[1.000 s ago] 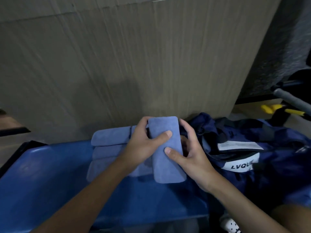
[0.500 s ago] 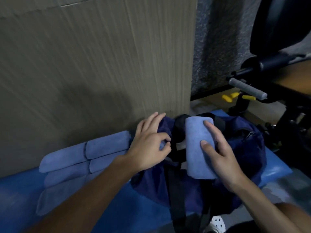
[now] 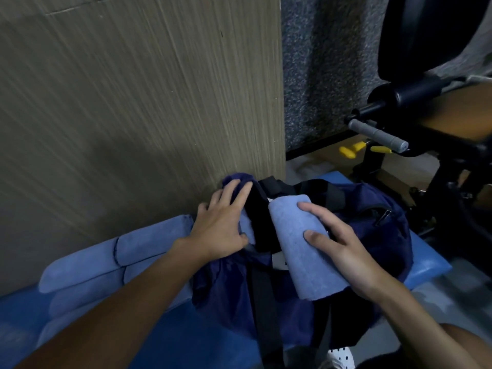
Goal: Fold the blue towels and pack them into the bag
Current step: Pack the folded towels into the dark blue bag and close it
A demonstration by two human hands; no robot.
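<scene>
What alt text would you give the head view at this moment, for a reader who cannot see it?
The right hand holds a folded blue towel over a dark navy bag, while the left hand grips the bag's edge. More folded towels lie on the blue surface to the left, against a wood-grain panel.

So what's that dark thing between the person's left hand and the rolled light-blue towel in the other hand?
In the head view, a black webbing strap of the navy fabric bag lies between the left hand and the rolled light-blue towel held by the right hand.

Wood-grain panel, grey carpeted wall
</scene>
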